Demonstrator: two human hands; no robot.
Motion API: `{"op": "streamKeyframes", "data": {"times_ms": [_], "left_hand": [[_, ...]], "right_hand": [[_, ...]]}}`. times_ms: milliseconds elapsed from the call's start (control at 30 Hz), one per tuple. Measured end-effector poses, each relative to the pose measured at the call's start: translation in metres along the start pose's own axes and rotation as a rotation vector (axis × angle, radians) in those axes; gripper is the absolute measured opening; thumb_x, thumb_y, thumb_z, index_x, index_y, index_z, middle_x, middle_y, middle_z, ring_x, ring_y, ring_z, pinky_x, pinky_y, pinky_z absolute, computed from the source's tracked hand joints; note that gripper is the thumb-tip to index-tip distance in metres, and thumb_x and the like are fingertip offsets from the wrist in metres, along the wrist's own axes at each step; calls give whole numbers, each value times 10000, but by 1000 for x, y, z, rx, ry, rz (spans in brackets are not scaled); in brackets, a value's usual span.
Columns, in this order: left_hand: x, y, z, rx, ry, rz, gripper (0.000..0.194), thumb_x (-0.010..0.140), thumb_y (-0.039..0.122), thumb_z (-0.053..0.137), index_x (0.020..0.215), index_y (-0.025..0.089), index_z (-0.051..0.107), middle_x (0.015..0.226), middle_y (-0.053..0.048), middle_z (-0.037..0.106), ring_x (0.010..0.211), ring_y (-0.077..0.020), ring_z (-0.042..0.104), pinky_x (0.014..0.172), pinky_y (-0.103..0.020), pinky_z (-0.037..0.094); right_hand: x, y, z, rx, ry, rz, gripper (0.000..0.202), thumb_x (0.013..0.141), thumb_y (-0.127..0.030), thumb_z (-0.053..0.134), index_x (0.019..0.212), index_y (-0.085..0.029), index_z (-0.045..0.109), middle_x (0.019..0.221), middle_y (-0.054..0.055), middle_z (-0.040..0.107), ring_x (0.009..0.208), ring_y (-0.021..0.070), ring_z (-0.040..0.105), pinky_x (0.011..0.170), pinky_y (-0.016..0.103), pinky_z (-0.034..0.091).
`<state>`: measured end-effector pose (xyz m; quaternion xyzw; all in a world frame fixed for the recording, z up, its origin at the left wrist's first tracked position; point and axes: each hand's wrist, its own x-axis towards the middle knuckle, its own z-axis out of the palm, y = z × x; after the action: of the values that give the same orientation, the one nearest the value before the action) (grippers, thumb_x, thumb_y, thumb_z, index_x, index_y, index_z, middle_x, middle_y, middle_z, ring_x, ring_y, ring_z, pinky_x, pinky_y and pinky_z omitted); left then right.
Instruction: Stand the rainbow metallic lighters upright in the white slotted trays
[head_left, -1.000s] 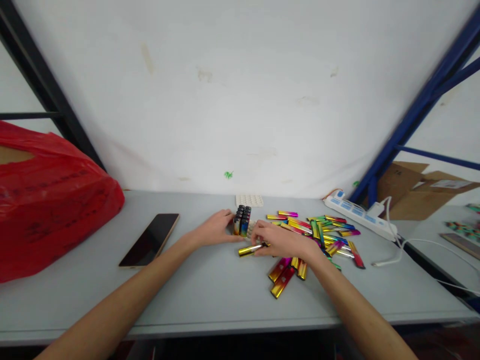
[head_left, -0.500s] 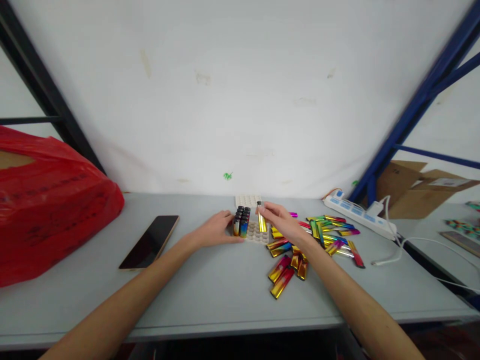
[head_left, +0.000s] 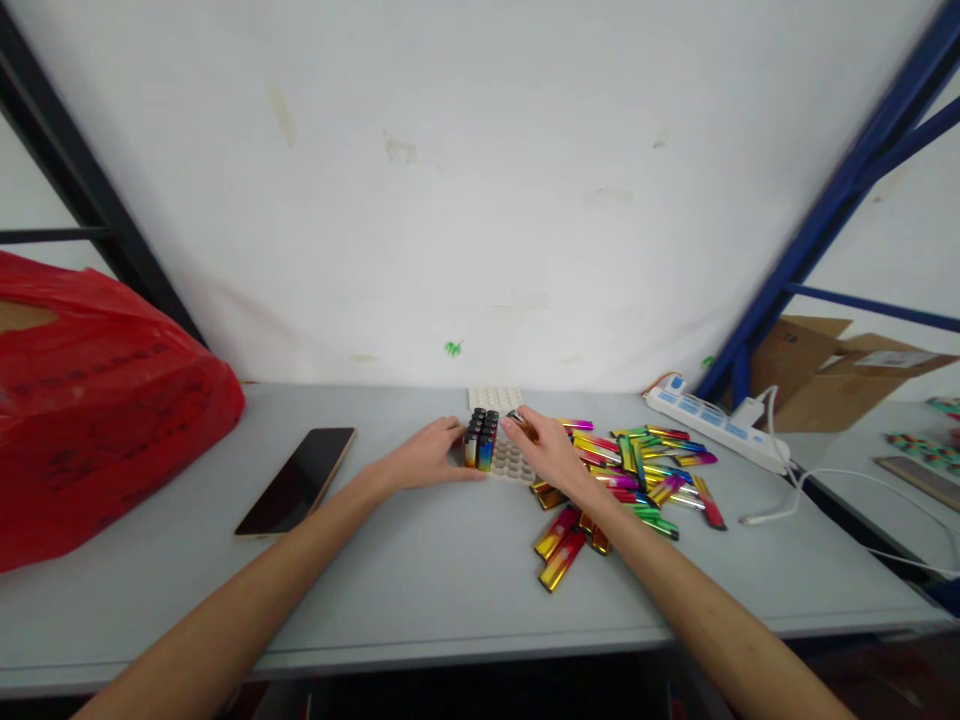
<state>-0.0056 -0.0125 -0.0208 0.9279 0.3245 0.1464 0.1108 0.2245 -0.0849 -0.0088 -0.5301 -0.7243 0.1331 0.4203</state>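
A pale tray with rows of round hollows [head_left: 512,462] lies on the table. Several shiny lighters [head_left: 480,440] with black tops stand upright in two rows at its left end. My left hand [head_left: 427,458] is curved around that end, thumb along the front edge and fingers behind the lighters, holding the tray. Just right of the rows, my right hand [head_left: 551,455] is closed on a single lighter [head_left: 523,424], which tilts over the hollows and is mostly covered by the fingers. To the right, a loose pile of coloured metallic lighters [head_left: 630,455] lies partly beneath my right forearm.
Behind the tray is a second pale hollowed tray [head_left: 495,399] near the wall. A phone [head_left: 296,482] and a red plastic bag [head_left: 105,420] are at left. A white power strip [head_left: 720,430] with cables and an open cardboard box [head_left: 832,375] are at right.
The lighter in my right hand went from upright, with its gold body showing, to tilted and largely hidden by the fingers. My left hand stays at the tray.
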Motion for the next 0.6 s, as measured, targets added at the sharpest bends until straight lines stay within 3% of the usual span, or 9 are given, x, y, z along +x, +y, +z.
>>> {"op": "streamKeyframes", "data": {"times_ms": [133, 333, 467, 600], "left_hand": [[0, -2, -5, -31, -40, -17, 656, 737, 769, 685, 997, 167, 650, 994, -92, 632, 945, -295, 614, 820, -363, 491], [-1, -6, -14, -55, -89, -20, 668, 676, 787, 718, 936, 175, 650, 955, -73, 632, 887, -277, 620, 775, -341, 470], [-3, -6, -15, -79, -80, -48, 663, 649, 768, 740, 939, 181, 638, 951, -67, 650, 877, -274, 630, 743, -332, 471], [-4, -6, -10, -71, -46, -47, 673, 651, 740, 748, 1004, 174, 659, 1001, -82, 676, 914, -282, 644, 797, -349, 491]], "right_hand": [[0, -2, 3, -34, 62, 7, 525, 950, -583, 484, 603, -212, 353, 539, -62, 326, 553, 105, 324, 566, 261, 240], [2, 2, 3, -53, 121, 58, 380, 878, -419, 454, 567, -220, 363, 505, -51, 355, 510, 107, 358, 551, 275, 228], [1, 2, 2, -59, 105, 61, 413, 940, -466, 466, 618, -222, 378, 528, -55, 382, 525, 115, 384, 568, 271, 254], [3, 5, 4, -39, 36, 7, 357, 1031, -486, 419, 796, -221, 467, 668, -37, 510, 635, 144, 492, 628, 262, 326]]}}
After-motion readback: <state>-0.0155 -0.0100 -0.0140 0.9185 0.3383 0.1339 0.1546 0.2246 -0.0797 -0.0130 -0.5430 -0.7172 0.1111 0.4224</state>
